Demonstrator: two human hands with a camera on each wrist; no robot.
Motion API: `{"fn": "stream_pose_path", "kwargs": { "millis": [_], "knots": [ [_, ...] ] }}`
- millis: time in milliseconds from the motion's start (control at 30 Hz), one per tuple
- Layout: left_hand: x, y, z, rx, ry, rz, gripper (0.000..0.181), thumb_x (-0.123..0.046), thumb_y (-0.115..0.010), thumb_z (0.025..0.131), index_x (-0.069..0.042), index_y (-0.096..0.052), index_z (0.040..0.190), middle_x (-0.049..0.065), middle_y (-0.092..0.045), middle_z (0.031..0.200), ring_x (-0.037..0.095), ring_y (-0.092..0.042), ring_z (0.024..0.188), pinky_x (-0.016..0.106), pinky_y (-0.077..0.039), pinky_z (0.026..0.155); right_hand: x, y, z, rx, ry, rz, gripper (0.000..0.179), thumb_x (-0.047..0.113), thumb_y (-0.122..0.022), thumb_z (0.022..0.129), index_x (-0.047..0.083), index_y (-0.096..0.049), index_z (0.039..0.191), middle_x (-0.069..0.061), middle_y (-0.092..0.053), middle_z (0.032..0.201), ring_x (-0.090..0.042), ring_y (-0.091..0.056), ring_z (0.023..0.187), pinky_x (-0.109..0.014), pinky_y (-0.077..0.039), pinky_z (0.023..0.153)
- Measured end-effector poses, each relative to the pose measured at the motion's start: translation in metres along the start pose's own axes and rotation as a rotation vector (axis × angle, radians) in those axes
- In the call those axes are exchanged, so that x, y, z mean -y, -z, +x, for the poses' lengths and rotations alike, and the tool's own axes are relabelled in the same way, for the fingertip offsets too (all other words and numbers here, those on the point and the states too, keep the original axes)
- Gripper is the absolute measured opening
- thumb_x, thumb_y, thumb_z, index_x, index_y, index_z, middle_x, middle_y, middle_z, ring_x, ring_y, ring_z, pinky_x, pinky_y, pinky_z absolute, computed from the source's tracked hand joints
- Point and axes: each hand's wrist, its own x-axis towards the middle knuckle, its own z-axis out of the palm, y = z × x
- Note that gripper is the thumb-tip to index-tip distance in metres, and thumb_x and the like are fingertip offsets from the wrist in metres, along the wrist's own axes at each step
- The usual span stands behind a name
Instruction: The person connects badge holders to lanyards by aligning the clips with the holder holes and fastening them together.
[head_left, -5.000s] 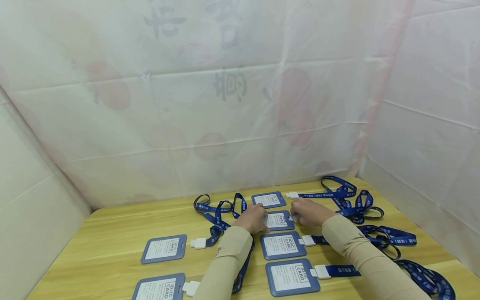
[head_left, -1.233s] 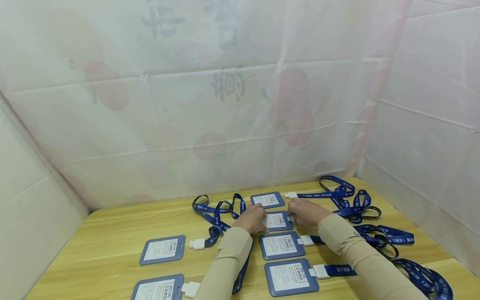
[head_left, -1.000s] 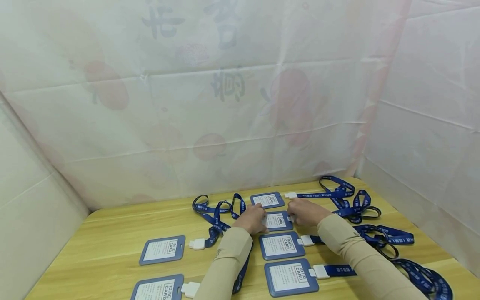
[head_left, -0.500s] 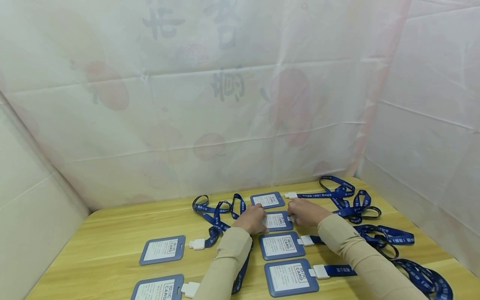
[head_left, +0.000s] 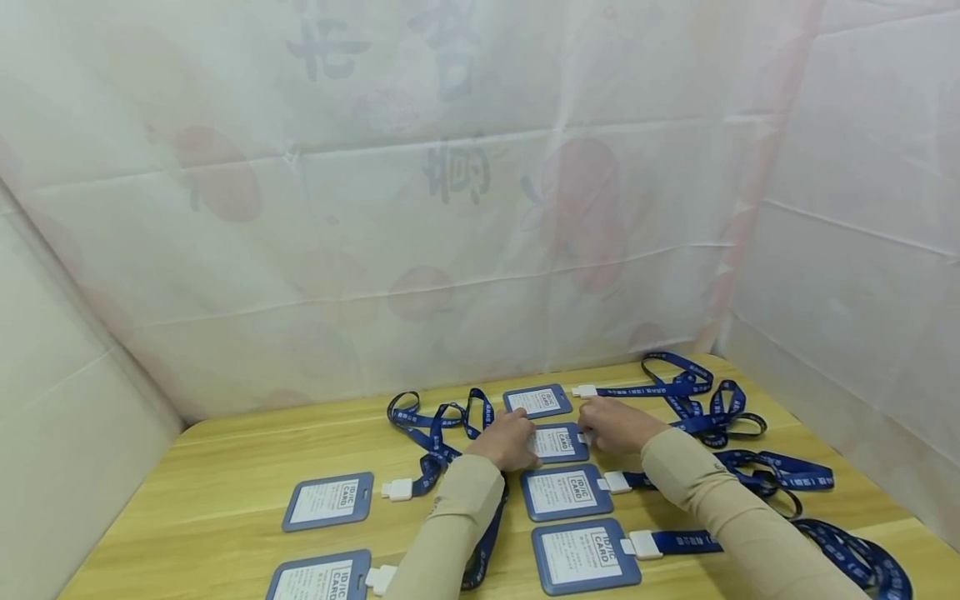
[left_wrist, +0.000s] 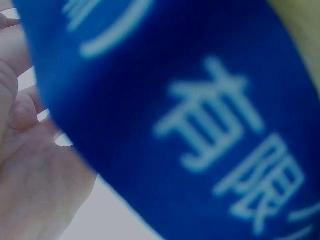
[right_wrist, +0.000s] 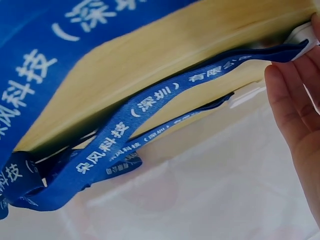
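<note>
My left hand holds the left edge of a blue ID card holder, the second from the back in the right-hand column. At the slotted end of that holder, my right hand pinches the white clip of a blue lanyard. The lanyard strap runs away from those fingers in the right wrist view. A blurred blue strap fills most of the left wrist view, with part of the left hand behind it; its fingertips' hold is hidden there.
Behind lies a card holder, its white clip apart from it. Two nearer holders have clips attached. At left, one holder lies apart from its clip; another meets its clip. Curtains enclose the wooden table.
</note>
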Motion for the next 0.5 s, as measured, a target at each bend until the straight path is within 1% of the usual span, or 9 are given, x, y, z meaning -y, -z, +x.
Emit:
{"fn": "stream_pose_path", "kwargs": {
  "millis": [167,367,500],
  "knots": [
    [0.0020,-0.0005,-0.0009,-0.008,-0.005,-0.015,0.043,-0.034,-0.084,0.085,-0.010,-0.074,0.118,0.003,-0.062,0.114,0.022,-0.055,0.101,0.032,-0.050,0.088,-0.0010,-0.0001,-0.0001,0.023,-0.024,0.009,0.013,-0.006,-0.074,0.085,0.004,-0.078,0.093,0.001,-0.066,0.086,-0.011,-0.056,0.073,-0.031,-0.056,0.072],
    [0.0062,0.0004,-0.0024,-0.010,0.012,-0.027,0.043,-0.034,-0.086,0.083,-0.009,-0.075,0.118,0.003,-0.063,0.113,0.021,-0.055,0.099,0.031,-0.050,0.087,0.0005,0.0012,0.0008,0.005,0.006,-0.001,0.014,-0.005,-0.075,0.085,0.004,-0.079,0.095,0.000,-0.066,0.087,-0.014,-0.060,0.078,-0.035,-0.057,0.077],
    [0.0066,-0.0001,-0.0025,-0.011,-0.011,-0.040,0.043,-0.032,-0.086,0.083,-0.009,-0.075,0.118,0.003,-0.063,0.115,0.021,-0.055,0.101,0.031,-0.050,0.088,0.0006,0.0028,-0.0011,0.023,-0.032,0.014,0.015,-0.005,-0.074,0.085,0.005,-0.078,0.094,0.003,-0.063,0.085,-0.014,-0.056,0.078,-0.035,-0.056,0.077]
  ]
}}
